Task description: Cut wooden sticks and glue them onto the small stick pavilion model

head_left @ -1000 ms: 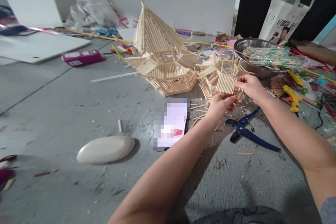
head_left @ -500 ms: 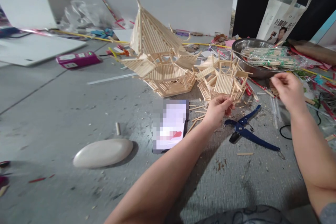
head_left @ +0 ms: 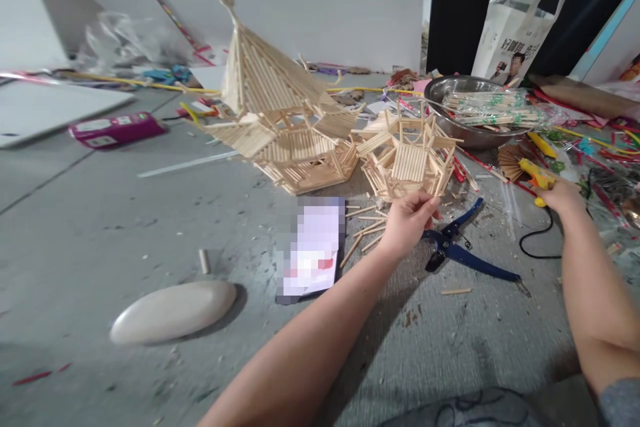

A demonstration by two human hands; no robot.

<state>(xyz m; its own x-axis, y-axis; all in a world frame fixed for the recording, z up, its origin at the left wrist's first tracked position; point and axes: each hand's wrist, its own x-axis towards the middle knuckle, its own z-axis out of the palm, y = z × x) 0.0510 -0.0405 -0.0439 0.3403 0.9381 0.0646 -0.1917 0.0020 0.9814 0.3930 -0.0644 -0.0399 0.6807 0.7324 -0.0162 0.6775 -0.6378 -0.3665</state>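
Note:
My left hand is closed in a pinch just in front of the smaller wooden-stick model; what lies between its fingertips is too small to make out. That model has slatted panels and upright sticks. To its left stands a larger stick model with a pointed, slatted roof. Over at the right, my right hand is wrapped round a yellow glue gun with a black cord trailing below. Blue cutters lie open on the floor between my hands.
A phone lies left of my left forearm, with loose short sticks beside it. Behind my hands, a steel bowl holds wrapped chopsticks. A smooth pale oval object rests at left; a purple package sits farther back.
My right hand was pinched near the bowl; now it has moved lower and grips the glue gun. My left hand stays by the smaller model. The view has shifted slightly right.

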